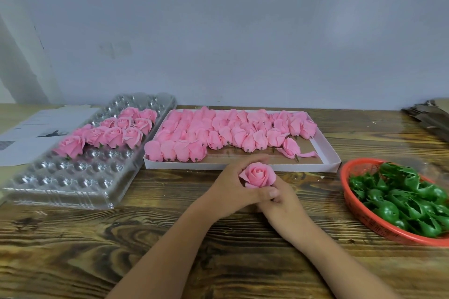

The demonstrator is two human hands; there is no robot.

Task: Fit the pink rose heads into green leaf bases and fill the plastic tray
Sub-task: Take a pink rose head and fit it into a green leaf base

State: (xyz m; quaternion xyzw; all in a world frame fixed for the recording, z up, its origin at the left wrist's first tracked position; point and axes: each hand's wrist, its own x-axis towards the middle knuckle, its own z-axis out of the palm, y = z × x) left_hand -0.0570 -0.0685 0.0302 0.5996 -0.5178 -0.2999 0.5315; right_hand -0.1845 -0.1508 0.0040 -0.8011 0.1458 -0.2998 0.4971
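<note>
A pink rose head [258, 175] stands upright between both hands at the table's middle. My left hand [230, 184] curls round its left side with the thumb across the bottom. My right hand [283, 198] grips beneath it; whatever is under the flower is hidden by the fingers. The clear plastic tray [60, 184] lies at the left with several finished roses [114, 132] in its far rows. A white cardboard box [325, 150] behind the hands holds several loose rose heads [218, 131]. An orange basket [364, 216] at the right holds green leaf bases [401, 199].
Printed papers [31, 131] lie at the far left beside the tray. A stack of brown cardboard pieces [430, 119] sits at the far right corner. The wooden table [170, 238] meets a grey wall behind.
</note>
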